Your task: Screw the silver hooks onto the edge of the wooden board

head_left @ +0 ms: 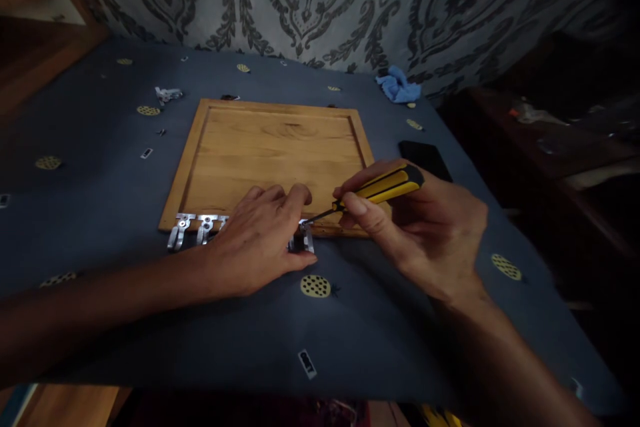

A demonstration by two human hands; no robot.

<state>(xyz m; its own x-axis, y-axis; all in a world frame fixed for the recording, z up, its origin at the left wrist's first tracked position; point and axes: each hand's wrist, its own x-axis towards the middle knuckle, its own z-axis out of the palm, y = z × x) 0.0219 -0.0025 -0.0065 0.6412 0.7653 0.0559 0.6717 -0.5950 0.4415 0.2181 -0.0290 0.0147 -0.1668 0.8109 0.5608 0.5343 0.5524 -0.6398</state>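
Observation:
A wooden board with a raised rim lies on the blue cloth. Along its near edge sits a metal hook rack, several silver hooks hanging off it. My left hand lies over the rack's right part, fingers curled down on it, thumb beside the last hook. My right hand is closed on a yellow and black screwdriver. Its thin shaft points left and down, with the tip at the rack just above that last hook.
A black phone lies right of the board. A blue rag sits at the far right by the patterned wall. A loose metal part and small bits lie at the far left. Dark furniture stands to the right.

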